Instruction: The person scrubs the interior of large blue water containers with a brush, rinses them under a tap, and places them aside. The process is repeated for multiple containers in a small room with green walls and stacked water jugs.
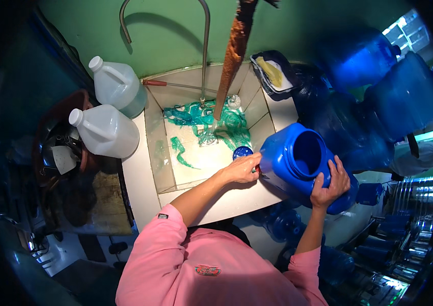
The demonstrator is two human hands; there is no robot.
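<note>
At the sink's right corner, large blue container (pixel 280 153), wide mouth uncovered, leaning over the sink (pixel 191 171) edge. Left hand (pixel 242 170) at its left side, fingers curled in; can't tell if it grips anything. Right hand (pixel 333 183) part-open, fingers spread against the container's right side, thumb apart, not wrapped round. Blue cap (pixel 242 152) inside the sink, just beside left hand. Green strands (pixel 234 127) across the basin's far part. Two whitish jugs (pixel 107 135) standing along the left ledge.
</note>
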